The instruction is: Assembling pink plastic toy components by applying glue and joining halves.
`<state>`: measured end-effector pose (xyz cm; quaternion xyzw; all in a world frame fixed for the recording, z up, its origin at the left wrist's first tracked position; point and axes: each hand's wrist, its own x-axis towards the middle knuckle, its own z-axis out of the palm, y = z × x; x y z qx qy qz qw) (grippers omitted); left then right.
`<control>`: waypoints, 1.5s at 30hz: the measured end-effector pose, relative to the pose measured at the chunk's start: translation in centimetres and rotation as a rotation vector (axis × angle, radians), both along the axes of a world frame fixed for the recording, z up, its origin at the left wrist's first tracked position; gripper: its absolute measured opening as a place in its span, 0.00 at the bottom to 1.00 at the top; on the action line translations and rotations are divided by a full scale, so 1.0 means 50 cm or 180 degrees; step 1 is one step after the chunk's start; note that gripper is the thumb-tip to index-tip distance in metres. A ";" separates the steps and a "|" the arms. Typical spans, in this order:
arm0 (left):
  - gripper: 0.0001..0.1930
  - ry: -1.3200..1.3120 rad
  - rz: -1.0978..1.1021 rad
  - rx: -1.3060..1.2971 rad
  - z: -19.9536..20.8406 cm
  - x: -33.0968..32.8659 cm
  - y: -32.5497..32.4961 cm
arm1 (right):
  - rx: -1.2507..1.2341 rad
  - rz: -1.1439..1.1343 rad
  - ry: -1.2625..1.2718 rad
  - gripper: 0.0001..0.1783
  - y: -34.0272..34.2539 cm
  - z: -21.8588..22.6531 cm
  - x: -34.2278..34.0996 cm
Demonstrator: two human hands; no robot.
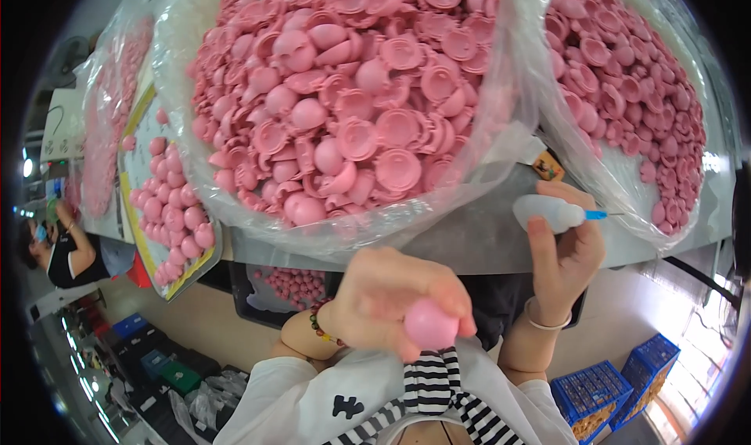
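Observation:
My left hand [395, 296] is closed around a smooth pink ball [430, 324], held in front of my chest. In my right hand [567, 249] is a white squeeze bottle [547, 212] with a blue tip and a thin needle, lying tilted between thumb and fingers with the needle toward the right. Beyond both hands, a large clear plastic bag [328, 241] lies spread on the table, heaped with loose pink half shells [399, 169]. Many of the shells show their hollow insides.
At right a second plastic bag holds more pink shells [618, 85]. Whole pink balls [168, 210] fill a yellow-edged tray [186, 282] at left. Below the table edge stands a dark bin with small pink pieces [293, 284]. Blue crates [591, 398] sit on the floor; another person [66, 245] works far left.

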<state>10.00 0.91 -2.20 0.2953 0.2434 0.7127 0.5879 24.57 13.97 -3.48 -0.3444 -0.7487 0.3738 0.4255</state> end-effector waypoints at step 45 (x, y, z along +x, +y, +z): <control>0.12 0.1009 0.0233 0.1015 -0.008 -0.045 -0.003 | -0.1381 0.0312 0.2729 0.30 -0.038 -0.009 0.057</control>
